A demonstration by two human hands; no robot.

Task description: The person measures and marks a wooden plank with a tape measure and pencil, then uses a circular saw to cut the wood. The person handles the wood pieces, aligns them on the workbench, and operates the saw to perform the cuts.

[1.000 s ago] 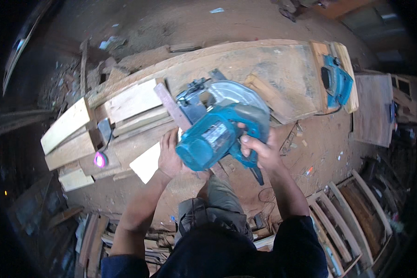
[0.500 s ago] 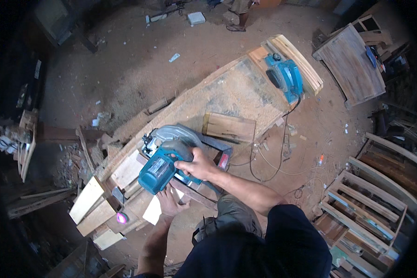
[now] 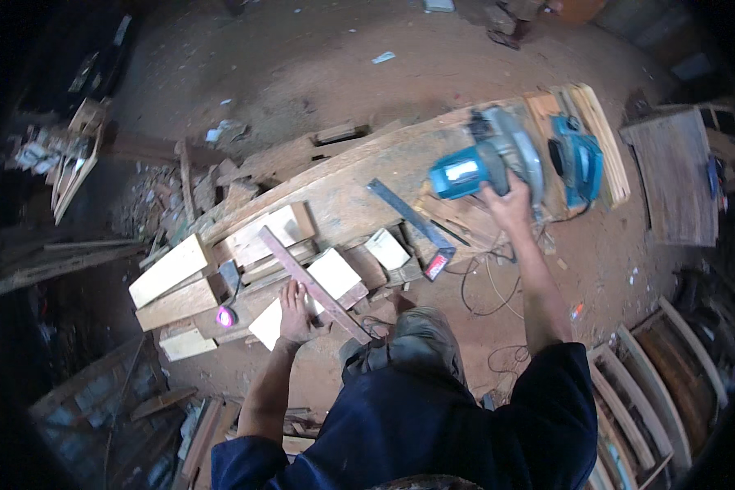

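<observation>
My right hand (image 3: 510, 204) is closed round the handle of a teal and grey circular saw (image 3: 463, 173) over the right part of the wooden bench (image 3: 400, 155). At the near left, my left hand (image 3: 294, 314) lies with its fingers stretched out on a pale board (image 3: 267, 325). Just right of those fingers, a narrow reddish-brown wooden strip (image 3: 312, 283) lies aslant across the pale wood. Between the hands, a try square (image 3: 412, 219) with a dark blade rests on the bench. The saw's blade cannot be made out.
A teal electric planer (image 3: 578, 161) stands at the bench's right end beside stacked boards (image 3: 603, 143). Wood offcuts (image 3: 171, 269) and a pink round object (image 3: 226, 316) lie at the left end. Cords (image 3: 488, 304) trail on the floor. Another person's foot (image 3: 504, 38) shows far off.
My right hand has carried the circular saw rightward and away, uncovering the try square and wooden strip. My left hand stays by the pale board. The view has shifted.
</observation>
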